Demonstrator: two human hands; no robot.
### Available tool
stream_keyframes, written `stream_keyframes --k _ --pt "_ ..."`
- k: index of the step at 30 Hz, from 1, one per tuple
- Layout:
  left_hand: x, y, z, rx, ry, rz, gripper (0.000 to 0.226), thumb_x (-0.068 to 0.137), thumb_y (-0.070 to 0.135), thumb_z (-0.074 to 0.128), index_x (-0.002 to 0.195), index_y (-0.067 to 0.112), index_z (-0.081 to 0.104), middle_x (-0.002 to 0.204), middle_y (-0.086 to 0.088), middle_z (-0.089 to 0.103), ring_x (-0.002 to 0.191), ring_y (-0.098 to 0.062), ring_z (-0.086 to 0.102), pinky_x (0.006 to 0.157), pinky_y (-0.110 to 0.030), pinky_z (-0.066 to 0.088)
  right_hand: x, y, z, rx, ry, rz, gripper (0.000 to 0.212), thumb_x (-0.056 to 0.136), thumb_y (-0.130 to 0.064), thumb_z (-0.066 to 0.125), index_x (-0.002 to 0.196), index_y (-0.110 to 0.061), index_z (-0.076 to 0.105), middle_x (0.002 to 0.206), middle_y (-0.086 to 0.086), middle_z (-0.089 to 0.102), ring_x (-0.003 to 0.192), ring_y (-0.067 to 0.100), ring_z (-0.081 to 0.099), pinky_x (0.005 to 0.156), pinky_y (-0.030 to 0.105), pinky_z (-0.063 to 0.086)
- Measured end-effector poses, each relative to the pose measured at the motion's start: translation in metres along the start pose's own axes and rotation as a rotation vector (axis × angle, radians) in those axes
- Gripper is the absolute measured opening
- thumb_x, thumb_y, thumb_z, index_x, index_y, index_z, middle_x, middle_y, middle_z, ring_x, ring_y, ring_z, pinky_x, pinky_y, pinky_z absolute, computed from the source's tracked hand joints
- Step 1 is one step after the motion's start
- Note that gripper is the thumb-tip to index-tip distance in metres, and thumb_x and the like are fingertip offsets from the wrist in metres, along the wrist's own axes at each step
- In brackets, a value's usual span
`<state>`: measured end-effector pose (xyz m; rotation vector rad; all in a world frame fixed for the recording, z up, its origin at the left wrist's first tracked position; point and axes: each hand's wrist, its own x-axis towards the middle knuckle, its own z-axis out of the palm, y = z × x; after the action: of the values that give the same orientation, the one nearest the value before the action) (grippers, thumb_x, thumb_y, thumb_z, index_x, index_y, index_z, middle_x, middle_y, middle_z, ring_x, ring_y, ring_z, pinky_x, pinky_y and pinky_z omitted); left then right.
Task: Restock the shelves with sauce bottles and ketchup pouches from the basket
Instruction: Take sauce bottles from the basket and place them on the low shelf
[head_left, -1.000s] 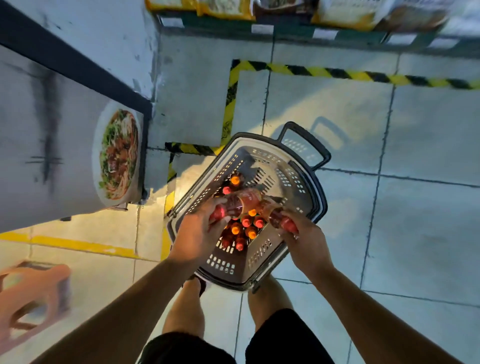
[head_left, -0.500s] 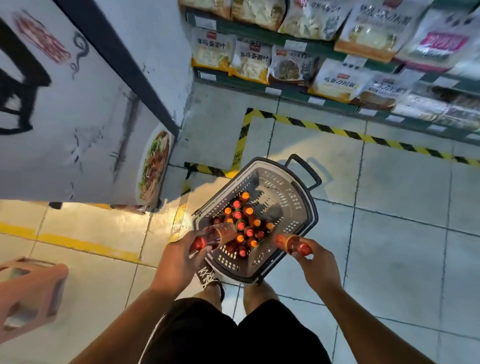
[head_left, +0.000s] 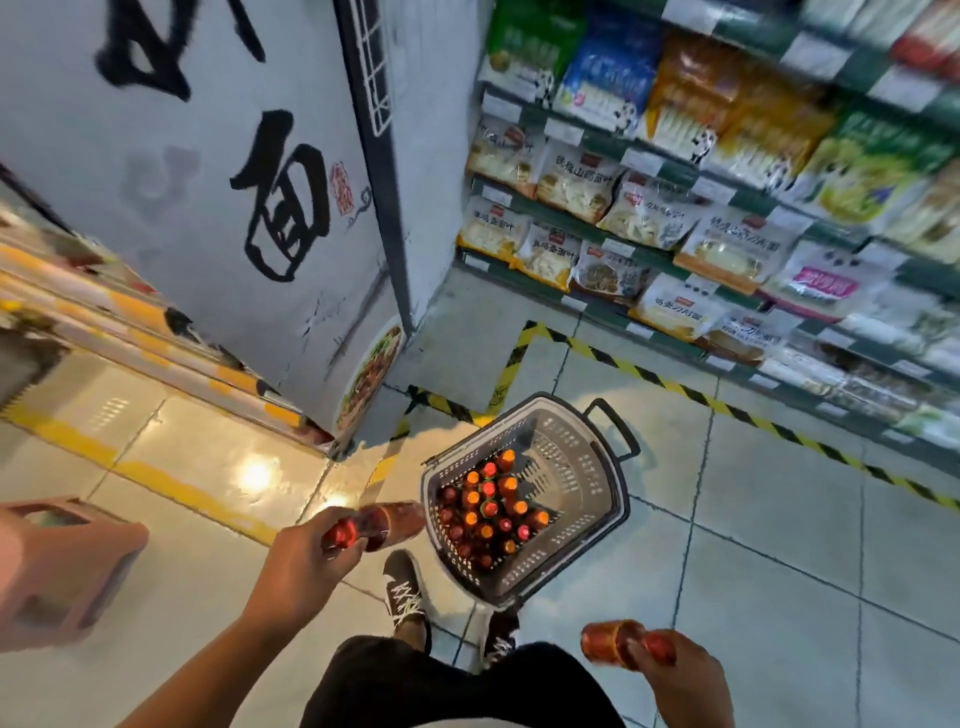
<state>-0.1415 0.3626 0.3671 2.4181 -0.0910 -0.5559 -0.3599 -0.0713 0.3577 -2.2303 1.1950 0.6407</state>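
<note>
Sauce bottles (head_left: 488, 512) stand packed in the near-left part of the basket (head_left: 582, 467) on the floor; labels hidden, only caps show. Far left, a pink stool (head_left: 67, 566) is blurred and cut by the frame edge. Left hand (head_left: 306, 566) fingers wrap one bottle (head_left: 379, 522), just left of the basket rim. Right hand (head_left: 680, 675) fingers grip another bottle (head_left: 623, 644), near right, over open floor tiles (head_left: 805, 545). Shelves (head_left: 675, 218) of blurred packets run far right.
</note>
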Motion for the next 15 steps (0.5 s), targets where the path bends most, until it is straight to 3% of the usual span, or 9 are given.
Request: stream_keyframes --k 4,7,9,12,15 --pt "-0.043 0.001 -0.001 -0.016 0.086 -0.076 0.031 0.087 0.033 0.082 0.116 0.034 0.07 0.091 0.015 0.072 0.077 -0.001 0.066 0.063 -0.021 0.05 0.009 0.013 -0.01 -0.155 0.002 -0.089 0.041 0.089 -0.074 0.056 0.107 -0.039 0.065 0.108 -0.015 0.071 0.107 0.004 0.066 0.089 0.014 0.042" --pt "-0.084 0.005 0.012 -0.027 0.156 -0.182 0.032 0.088 0.035 0.081 0.117 0.033 0.069 0.096 0.008 0.074 0.08 -0.008 0.067 0.065 -0.022 0.05 0.017 0.024 -0.016 -0.169 -0.117 -0.162 0.045 0.087 -0.075 0.057 0.111 -0.038 0.066 0.101 -0.016 0.069 0.091 0.0 0.062 0.078 0.01 0.039" --pt "-0.114 0.004 0.024 -0.048 0.21 -0.276 0.031 0.088 0.035 0.081 0.116 0.032 0.069 0.098 0.005 0.075 0.084 -0.013 0.067 0.068 -0.027 0.054 0.018 0.031 -0.021 -0.232 -0.138 -0.225 0.039 0.079 -0.073 0.065 0.1 -0.04 0.069 0.088 -0.015 0.069 0.078 -0.004 0.058 0.074 0.01 0.039" --pt "-0.161 -0.01 0.044 -0.109 0.273 -0.373 0.025 0.086 0.032 0.083 0.108 0.031 0.071 0.091 0.008 0.074 0.081 -0.011 0.066 0.071 -0.035 0.057 0.019 0.031 -0.024 -0.327 -0.183 -0.313 0.024 0.074 -0.06 0.073 0.092 -0.052 0.06 0.081 -0.018 0.066 0.077 -0.004 0.057 0.069 0.009 0.04" --pt "-0.207 -0.03 0.062 -0.139 0.277 -0.487 0.023 0.085 0.031 0.084 0.104 0.032 0.072 0.086 0.011 0.073 0.08 -0.008 0.066 0.071 -0.032 0.056 0.017 0.026 -0.021 -0.33 -0.174 -0.377 0.021 0.072 -0.055 0.073 0.085 -0.052 0.058 0.083 -0.011 0.069 0.079 0.004 0.061 0.075 0.02 0.049"
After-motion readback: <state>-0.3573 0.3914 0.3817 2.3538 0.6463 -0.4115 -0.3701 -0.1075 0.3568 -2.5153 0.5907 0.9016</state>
